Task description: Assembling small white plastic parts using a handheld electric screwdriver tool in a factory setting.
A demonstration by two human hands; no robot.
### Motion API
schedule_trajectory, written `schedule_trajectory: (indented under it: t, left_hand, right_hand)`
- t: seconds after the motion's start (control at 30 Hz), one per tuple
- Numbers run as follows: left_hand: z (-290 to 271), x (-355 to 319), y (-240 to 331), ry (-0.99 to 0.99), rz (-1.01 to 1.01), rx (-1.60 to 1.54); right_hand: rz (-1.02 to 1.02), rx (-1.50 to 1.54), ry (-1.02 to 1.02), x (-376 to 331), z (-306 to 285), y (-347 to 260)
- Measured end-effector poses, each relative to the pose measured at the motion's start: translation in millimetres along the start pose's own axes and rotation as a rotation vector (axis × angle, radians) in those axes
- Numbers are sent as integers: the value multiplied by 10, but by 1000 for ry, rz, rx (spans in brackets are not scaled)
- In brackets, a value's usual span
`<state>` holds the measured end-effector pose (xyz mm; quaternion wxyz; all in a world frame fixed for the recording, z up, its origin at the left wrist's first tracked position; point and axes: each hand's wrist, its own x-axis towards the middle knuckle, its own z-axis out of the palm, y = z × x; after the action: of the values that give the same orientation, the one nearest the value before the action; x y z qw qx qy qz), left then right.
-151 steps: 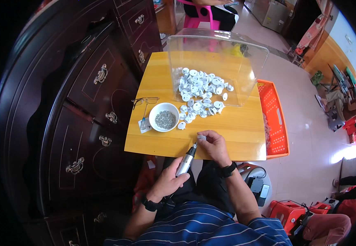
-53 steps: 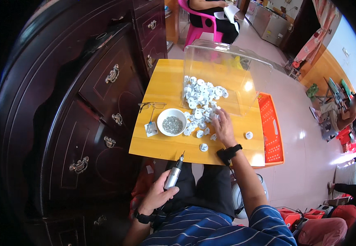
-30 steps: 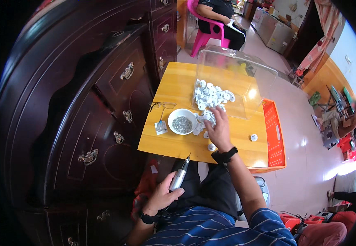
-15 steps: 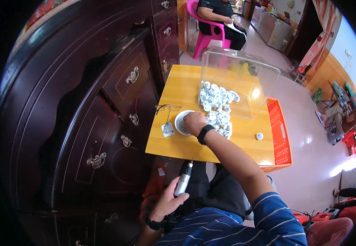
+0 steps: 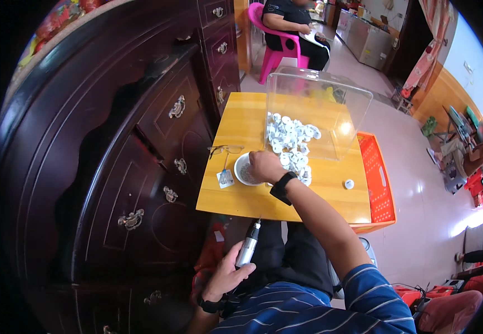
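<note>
Gripping a silver-and-black power screwdriver (image 5: 247, 251) in the left hand (image 5: 229, 276), holding the right hand (image 5: 266, 167) over a round white bowl (image 5: 237, 171) of small silvery pieces (image 5: 246, 173), with fingertips hidden and closure impossible to tell. Probably best done by pinching lightly, keeping the bit (image 5: 260, 219) clear. Working at a yellow wood-grained table (image 5: 325, 200), near white plastic parts (image 5: 289, 133), above pinkish floor tiles (image 5: 414, 195).
</note>
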<state>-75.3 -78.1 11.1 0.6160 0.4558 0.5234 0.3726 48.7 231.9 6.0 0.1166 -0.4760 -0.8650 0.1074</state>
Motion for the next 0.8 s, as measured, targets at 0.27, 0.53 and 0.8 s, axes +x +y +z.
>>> schedule_trajectory:
  t: [0.27,0.53,0.8]
  left_hand:
    - [71,89,44,3,47,22]
    - [170,264,144,-83,91,-3]
    - [329,355,161,-71,145,54]
  right_hand:
    - [134,1212,31,-637,-341,368]
    - [263,1729,29,-1561,-36,587]
    - [240,1881,-92,-1781,100,659]
